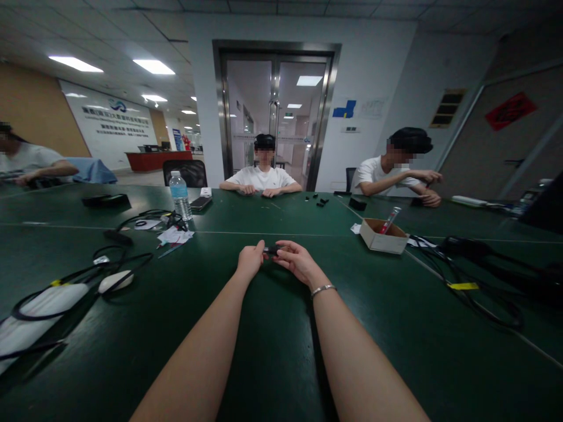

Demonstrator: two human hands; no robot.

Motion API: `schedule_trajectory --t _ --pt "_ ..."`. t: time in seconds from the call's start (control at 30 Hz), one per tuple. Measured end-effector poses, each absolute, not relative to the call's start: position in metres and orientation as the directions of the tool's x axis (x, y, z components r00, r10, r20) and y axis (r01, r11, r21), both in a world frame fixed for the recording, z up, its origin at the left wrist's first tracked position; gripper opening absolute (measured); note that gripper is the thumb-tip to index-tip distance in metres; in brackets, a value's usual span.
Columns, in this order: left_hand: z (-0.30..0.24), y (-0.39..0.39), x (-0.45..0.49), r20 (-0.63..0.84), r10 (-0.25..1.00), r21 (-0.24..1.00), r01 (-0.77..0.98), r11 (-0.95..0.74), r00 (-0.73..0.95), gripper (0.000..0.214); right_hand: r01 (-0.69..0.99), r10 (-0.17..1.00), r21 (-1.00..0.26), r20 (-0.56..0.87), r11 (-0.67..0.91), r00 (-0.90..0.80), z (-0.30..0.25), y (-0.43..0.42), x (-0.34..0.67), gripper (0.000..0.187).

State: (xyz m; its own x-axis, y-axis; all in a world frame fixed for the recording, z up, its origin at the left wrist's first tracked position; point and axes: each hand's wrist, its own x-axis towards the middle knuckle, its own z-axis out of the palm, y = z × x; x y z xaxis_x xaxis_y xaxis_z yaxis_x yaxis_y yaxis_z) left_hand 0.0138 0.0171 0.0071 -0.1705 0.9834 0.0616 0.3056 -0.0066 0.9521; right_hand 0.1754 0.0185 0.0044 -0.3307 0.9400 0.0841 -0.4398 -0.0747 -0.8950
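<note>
Pinching one small black object [273, 250] between left hand [250, 261] and right hand [299, 262], above the green tabletop [277, 357]; pointing crosswise, with long axis roughly left-right; beyond, one water bottle [179, 192], one open box [382, 242]

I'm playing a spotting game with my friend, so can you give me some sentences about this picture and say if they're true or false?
1. The left hand and the right hand both hold a small dark object. True.
2. The bracelet is on the left arm. False: the bracelet is on the right arm.
3. A water bottle stands upright on the green table. True.
4. The small open box is to the left of the hands. False: the small open box is to the right of them.
5. A pale computer mouse lies to the left of the hands. True.
</note>
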Motion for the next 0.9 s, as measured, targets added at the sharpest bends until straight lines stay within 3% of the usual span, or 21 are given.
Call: schedule_trajectory --t 0.5,0.9 --pt "0.0000 0.0184 0.0124 0.130 0.987 0.953 0.285 -0.099 -0.092 0.054 -0.412 0.961 -0.904 0.008 -0.111 -0.276 0.0108 0.0155 0.1720 0.022" --pt "0.0011 0.0146 0.0198 0.099 0.994 0.986 0.138 -0.092 -0.039 0.019 -0.427 0.973 -0.896 -0.024 -0.123 -0.231 0.0106 0.0174 0.1704 0.014"
